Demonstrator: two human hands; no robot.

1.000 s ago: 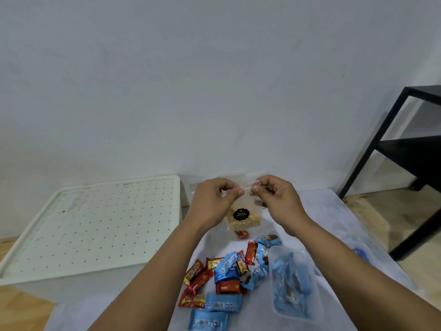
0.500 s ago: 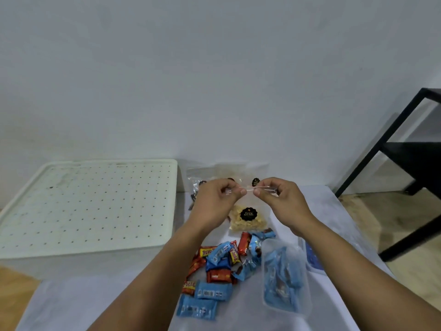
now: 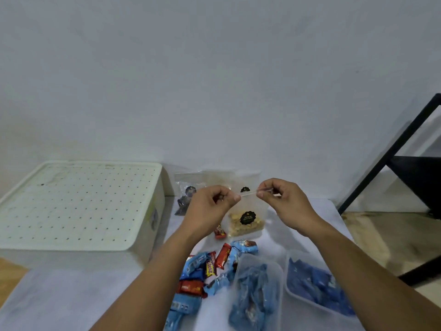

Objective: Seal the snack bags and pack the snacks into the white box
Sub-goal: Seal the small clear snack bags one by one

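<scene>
Snack bag (image 3: 248,218): clear glossy plastic, round black sticker, pale crumbly contents.
Left hand (image 3: 210,206): pinches bag's top strip.
Right hand (image 3: 284,201): pinches same strip.

— What is the person wearing on the arms?
— No sleeve shows: both forearms are bare from the lower frame edge up to the left hand (image 3: 210,206) and right hand (image 3: 284,204), centre frame.
</scene>
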